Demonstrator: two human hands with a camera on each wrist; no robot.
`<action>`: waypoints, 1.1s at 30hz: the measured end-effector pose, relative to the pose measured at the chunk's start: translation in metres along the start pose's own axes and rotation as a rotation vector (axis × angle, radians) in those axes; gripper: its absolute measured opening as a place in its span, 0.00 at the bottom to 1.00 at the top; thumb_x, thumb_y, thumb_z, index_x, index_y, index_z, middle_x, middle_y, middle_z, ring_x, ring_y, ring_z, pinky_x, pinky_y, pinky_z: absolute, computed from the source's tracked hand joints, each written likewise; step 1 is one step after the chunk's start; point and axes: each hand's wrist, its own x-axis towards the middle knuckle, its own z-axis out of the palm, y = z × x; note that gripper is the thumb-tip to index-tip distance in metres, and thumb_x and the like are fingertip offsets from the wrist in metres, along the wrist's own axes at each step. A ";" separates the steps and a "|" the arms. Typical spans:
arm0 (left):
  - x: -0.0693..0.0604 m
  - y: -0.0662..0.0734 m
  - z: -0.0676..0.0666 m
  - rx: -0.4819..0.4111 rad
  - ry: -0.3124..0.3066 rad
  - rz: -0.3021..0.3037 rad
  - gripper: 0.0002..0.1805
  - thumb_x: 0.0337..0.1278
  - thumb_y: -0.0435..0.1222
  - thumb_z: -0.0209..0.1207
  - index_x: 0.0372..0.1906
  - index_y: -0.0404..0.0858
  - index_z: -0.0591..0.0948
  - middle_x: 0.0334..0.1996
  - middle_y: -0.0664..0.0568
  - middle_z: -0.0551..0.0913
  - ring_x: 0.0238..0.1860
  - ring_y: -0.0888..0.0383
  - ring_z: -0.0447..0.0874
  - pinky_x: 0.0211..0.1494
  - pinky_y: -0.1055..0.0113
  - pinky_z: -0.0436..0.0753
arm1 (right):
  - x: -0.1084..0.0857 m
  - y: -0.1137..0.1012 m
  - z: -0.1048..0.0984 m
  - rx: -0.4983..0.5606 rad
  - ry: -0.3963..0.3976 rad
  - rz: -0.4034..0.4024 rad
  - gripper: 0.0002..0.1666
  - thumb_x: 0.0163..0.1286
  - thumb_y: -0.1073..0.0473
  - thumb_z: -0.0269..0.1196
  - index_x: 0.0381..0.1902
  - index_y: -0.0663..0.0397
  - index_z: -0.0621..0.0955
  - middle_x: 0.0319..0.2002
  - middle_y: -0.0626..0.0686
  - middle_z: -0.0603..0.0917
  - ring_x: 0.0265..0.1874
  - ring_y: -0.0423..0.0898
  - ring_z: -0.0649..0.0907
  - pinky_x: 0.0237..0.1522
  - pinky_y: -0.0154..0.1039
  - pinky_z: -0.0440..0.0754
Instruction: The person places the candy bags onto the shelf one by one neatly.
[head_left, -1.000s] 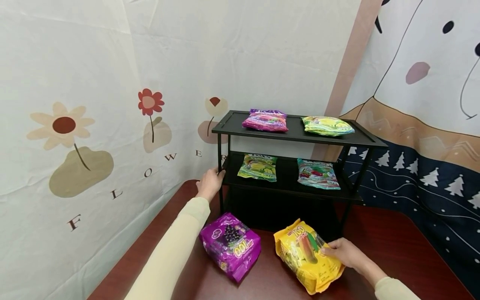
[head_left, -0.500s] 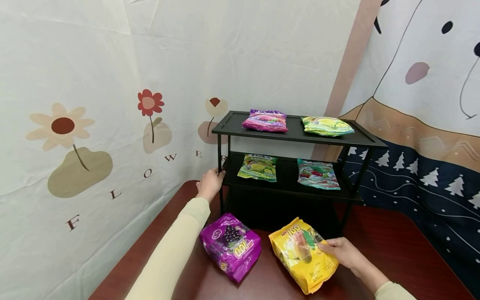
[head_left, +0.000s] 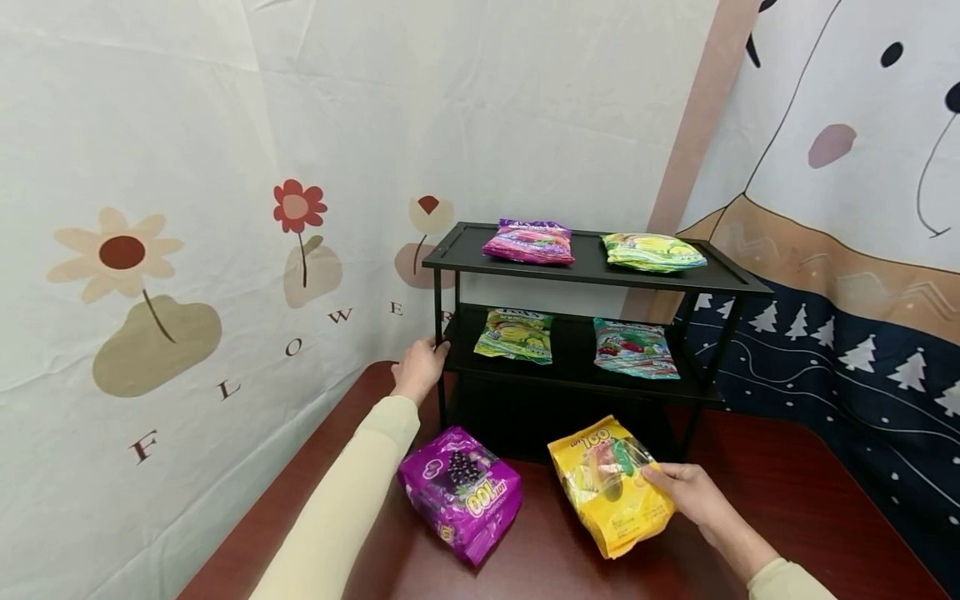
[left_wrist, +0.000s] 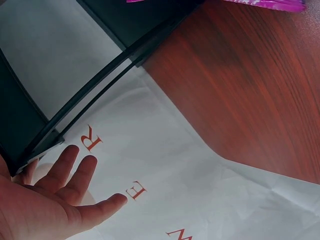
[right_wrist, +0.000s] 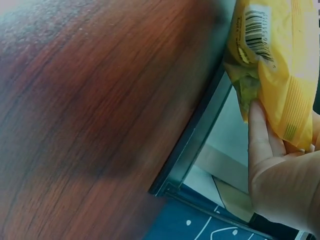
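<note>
My left hand [head_left: 420,368] holds the left side of a black two-tier rack [head_left: 525,375] at its front post. Three of its fingers stick out loosely in the left wrist view; the thumb side is at the post. With my right hand [head_left: 686,492] I pinch the right edge of a yellow candy bag [head_left: 615,492], thumb on top and fingers beneath. That bag hangs tilted before the rack's lower front, its barcode [right_wrist: 257,32] side showing in the right wrist view. A purple candy bag [head_left: 461,496] with a grape picture lies on the table to its left.
On the rack's top shelf lie a pink-purple bag [head_left: 530,242] and a yellow-green bag [head_left: 652,252]. Below them are a green bag [head_left: 516,336] and a teal bag [head_left: 636,348]. The dark red table [head_left: 780,508] meets printed cloth walls behind and at both sides.
The yellow bag in my right hand first shifted left, then rose and moved forward, nearer the rack. My left hand has stayed on the rack, and the purple bag has not moved.
</note>
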 end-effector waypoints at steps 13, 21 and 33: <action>0.002 -0.001 0.000 0.016 -0.014 -0.001 0.22 0.75 0.48 0.48 0.63 0.44 0.79 0.59 0.42 0.81 0.59 0.40 0.77 0.59 0.34 0.64 | 0.012 -0.002 -0.003 0.118 0.160 0.028 0.35 0.78 0.46 0.54 0.65 0.74 0.70 0.35 0.49 0.86 0.32 0.41 0.84 0.38 0.37 0.83; 0.000 0.000 -0.001 0.014 -0.019 0.014 0.23 0.76 0.48 0.48 0.64 0.43 0.79 0.59 0.42 0.81 0.59 0.40 0.77 0.58 0.35 0.65 | 0.028 0.003 -0.005 0.161 0.192 0.041 0.41 0.79 0.42 0.49 0.71 0.73 0.63 0.43 0.50 0.83 0.34 0.35 0.81 0.43 0.37 0.82; -0.001 0.000 -0.002 0.014 -0.020 -0.001 0.22 0.76 0.48 0.48 0.62 0.42 0.80 0.57 0.42 0.82 0.58 0.40 0.78 0.59 0.35 0.65 | 0.030 0.010 -0.006 -0.614 0.229 -0.157 0.37 0.76 0.52 0.56 0.66 0.81 0.65 0.59 0.79 0.71 0.51 0.71 0.78 0.46 0.61 0.79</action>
